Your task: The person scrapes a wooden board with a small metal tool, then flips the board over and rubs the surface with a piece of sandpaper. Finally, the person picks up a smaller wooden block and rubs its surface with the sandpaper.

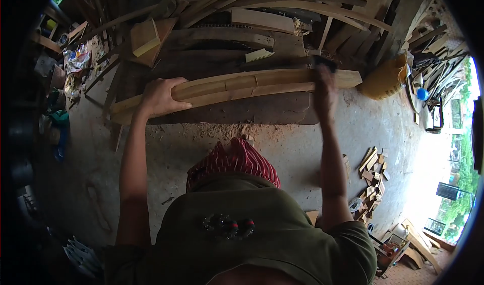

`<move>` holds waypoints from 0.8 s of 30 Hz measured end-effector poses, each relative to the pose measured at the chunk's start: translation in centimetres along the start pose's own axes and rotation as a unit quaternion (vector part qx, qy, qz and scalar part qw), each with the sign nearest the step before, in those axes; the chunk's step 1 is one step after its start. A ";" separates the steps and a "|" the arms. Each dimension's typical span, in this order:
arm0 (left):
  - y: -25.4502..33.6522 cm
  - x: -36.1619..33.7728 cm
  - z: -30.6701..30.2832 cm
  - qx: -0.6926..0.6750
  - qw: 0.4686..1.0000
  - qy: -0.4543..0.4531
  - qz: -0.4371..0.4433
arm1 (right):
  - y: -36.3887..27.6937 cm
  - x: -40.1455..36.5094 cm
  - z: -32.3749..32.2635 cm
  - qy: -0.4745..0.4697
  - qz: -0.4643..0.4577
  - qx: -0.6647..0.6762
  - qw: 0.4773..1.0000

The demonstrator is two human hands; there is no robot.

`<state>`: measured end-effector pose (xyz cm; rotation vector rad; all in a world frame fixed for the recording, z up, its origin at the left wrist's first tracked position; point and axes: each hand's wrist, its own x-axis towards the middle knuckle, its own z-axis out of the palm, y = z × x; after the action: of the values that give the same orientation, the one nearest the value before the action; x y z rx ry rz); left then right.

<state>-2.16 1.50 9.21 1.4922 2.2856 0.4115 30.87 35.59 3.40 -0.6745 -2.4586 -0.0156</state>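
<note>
Pinning a long curved wooden strip across a dark slab bench.

Passing a clutter of bags at far left, well apart from the work. Clamping the left hand over the strip near its left end, fingers curled across the top face and grasping it, seemingly pressing it onto the bench to stop any sliding. Keeping the strip lengthwise along the bench, within reach of both arms. Holding the right hand, blurred, on the strip near its right end, just below a small dark block; failing to make out clenched or loose fingers there through the blur. Leaving a yellow container just past the strip's right end and wood offcuts heaped on the floor below.
</note>
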 end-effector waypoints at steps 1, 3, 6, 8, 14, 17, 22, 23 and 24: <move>-0.1 0.0 0.1 -0.002 1.000 0.000 0.000 | 4.7 -0.3 -0.4 0.007 0.038 -0.053 0.998; 0.1 0.1 0.0 -0.004 1.000 0.003 -0.003 | 13.0 -0.6 -0.2 0.026 0.131 -0.088 0.987; 0.4 -0.3 -0.1 -0.021 1.000 -0.007 -0.018 | 12.0 1.0 -0.3 0.016 0.253 -0.033 0.967; 0.4 0.0 -0.2 -0.011 1.000 -0.007 -0.016 | 6.2 -0.2 1.1 0.002 0.104 -0.087 0.991; -0.1 0.5 -0.3 -0.036 0.999 -0.019 -0.005 | 0.8 -0.3 -0.3 0.007 -0.001 0.033 0.999; 0.3 0.4 -0.4 -0.031 0.999 -0.012 0.001 | 12.6 -0.2 -0.5 0.005 0.144 -0.092 0.985; -0.1 0.0 0.4 -0.021 0.999 0.037 0.025 | 13.8 0.7 -0.3 0.042 0.240 -0.117 0.963; -0.2 0.1 0.5 -0.003 0.995 0.080 0.060 | 13.7 0.9 -0.2 0.046 0.245 -0.113 0.962; 0.0 0.2 0.8 0.007 0.995 0.080 0.066 | 13.7 1.0 -0.2 0.054 0.254 -0.108 0.960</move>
<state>-1.89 1.68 8.45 1.6783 2.3205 0.5726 36.70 47.96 2.29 -1.3467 -2.1326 -0.1196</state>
